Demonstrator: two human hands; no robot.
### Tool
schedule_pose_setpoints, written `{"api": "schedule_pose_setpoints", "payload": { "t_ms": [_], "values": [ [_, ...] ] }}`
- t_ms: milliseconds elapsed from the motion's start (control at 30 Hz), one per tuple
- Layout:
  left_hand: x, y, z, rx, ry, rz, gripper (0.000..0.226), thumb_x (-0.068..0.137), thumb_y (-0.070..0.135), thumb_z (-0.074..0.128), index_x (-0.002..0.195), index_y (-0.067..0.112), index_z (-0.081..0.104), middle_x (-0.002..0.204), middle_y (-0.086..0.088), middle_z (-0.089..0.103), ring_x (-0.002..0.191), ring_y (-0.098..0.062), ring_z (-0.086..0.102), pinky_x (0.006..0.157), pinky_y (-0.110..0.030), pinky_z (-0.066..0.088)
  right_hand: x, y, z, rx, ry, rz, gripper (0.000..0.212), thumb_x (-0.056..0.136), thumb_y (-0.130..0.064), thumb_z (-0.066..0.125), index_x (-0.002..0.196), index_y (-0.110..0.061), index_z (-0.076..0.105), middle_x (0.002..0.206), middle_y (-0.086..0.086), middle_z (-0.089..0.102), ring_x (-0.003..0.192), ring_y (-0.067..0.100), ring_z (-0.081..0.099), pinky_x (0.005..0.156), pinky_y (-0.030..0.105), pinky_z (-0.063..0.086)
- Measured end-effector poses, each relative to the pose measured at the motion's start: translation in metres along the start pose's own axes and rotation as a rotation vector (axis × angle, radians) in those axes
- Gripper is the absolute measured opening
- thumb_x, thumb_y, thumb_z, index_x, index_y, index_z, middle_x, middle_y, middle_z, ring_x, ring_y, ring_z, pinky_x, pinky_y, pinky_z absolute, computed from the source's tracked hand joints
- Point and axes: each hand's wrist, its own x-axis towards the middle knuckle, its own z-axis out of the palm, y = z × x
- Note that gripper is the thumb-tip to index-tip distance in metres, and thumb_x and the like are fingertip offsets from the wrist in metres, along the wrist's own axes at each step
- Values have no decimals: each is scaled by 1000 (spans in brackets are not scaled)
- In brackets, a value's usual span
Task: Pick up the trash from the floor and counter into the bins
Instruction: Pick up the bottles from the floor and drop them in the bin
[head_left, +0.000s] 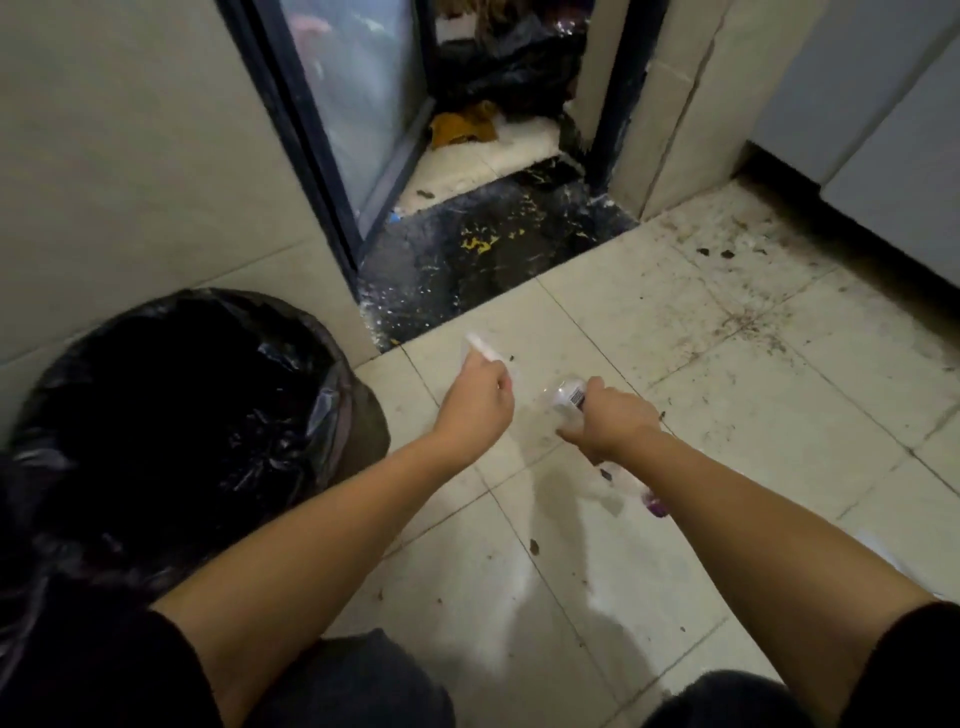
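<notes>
My left hand (480, 397) is closed on a small white scrap (482, 349) that sticks out above the fist. To its right, my right hand (615, 421) grips a clear plastic bottle (566, 396) with a white barcode label. The bottle's body runs under my hand and its purple cap end (655, 506) shows below my wrist. Both hands hover over the tiled floor, right of a bin lined with a black bag (176, 415).
Dirt specks and crumbs litter the pale floor tiles (727, 364). A dark speckled threshold (483, 260) leads into a cluttered doorway with black bags (514, 67) and a yellow rag (462, 127). White cabinets (883, 130) stand at the right. A paper scrap (883, 556) lies by my right arm.
</notes>
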Motion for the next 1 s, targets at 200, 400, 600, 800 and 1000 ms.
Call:
{"api": "schedule_pose_setpoints", "payload": {
  "t_ms": [200, 400, 600, 800, 1000],
  "values": [
    [-23, -43, -150, 80, 344, 13, 16, 90, 2, 50, 77, -4, 56, 93, -16, 46, 76, -21, 42, 69, -25, 32, 3, -95, -39, 124, 3, -142, 62, 83, -53, 58, 127, -15, 39, 107, 6, 67, 90, 22, 64, 77, 35, 51],
    [-51, -150, -181, 334, 78, -226, 23, 93, 5, 44, 81, -4, 61, 85, -7, 41, 78, -28, 55, 71, -34, 44, -5, -160, -24, 72, -19, -275, 62, 85, -53, 57, 129, -15, 38, 111, 7, 65, 90, 22, 64, 82, 36, 52],
    [-51, -181, -148, 395, -326, -365, 24, 93, 2, 46, 104, 5, 67, 103, -7, 37, 96, -31, 50, 96, -39, 46, -1, -162, -2, 24, -76, -284, 62, 85, -54, 57, 129, -15, 38, 119, 8, 65, 102, 25, 65, 78, 35, 51],
    [-68, -184, -169, 223, -195, -384, 27, 91, 4, 47, 83, 19, 67, 123, -11, 46, 107, -31, 52, 98, -41, 46, -5, -160, -30, 0, 3, -293, 64, 84, -56, 58, 128, -14, 39, 117, 9, 65, 102, 27, 64, 82, 38, 52],
    [-124, -177, -201, 284, 217, -322, 30, 96, 13, 45, 122, 13, 59, 131, -9, 48, 121, -28, 46, 101, -41, 45, -35, -199, -109, -51, 247, -408, 66, 84, -54, 60, 130, -12, 38, 98, 6, 62, 84, 24, 63, 69, 35, 50]
  ]
}}
